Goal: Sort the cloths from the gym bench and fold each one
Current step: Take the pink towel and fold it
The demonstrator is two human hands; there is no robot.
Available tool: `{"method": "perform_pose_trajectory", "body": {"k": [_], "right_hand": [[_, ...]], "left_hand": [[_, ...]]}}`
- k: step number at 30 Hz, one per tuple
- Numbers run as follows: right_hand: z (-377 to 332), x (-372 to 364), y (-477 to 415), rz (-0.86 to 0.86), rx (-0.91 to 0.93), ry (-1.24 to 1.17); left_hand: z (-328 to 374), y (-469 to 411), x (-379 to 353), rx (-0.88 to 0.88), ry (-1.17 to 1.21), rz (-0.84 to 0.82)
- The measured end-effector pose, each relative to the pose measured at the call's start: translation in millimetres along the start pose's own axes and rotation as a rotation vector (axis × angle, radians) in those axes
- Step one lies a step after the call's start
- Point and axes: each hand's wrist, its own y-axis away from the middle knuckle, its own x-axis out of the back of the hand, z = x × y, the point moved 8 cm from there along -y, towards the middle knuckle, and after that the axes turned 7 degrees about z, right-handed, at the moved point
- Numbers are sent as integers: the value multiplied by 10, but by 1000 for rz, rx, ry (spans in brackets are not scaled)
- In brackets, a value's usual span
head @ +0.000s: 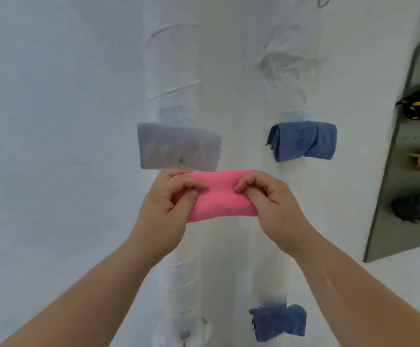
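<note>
pink cloth (221, 196): centre, folded small, both ends pinched by curled fingers of left hand (168, 204) and right hand (276, 204). lying folded on bench (53, 121): grey cloth (178, 146) 11 o'clock, blue cloth (304, 141) 1 o'clock, second blue cloth (279, 321) 5 o'clock. judged nearly complete; pink unplaced.

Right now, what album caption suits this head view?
Left hand and right hand pinch a pink cloth; grey cloth, upper blue cloth and lower blue cloth lie nearby.

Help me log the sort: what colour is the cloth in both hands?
The cloth is pink, seen best in the head view.
</note>
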Motion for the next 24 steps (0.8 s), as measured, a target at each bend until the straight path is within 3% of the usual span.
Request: {"method": "perform_pose_trajectory", "body": {"k": [8,13,24], "right_hand": [[174,1517,-1110,-154,22,-144],[-197,2082,-1936,-92,252,-128],[-791,2582,-3297,55,506,-128]], "left_hand": [[761,-806,-1453,112,28,119],[1397,-1554,-1800,7,12,172],[2179,-2783,-2099,-243,-46,289]]}}
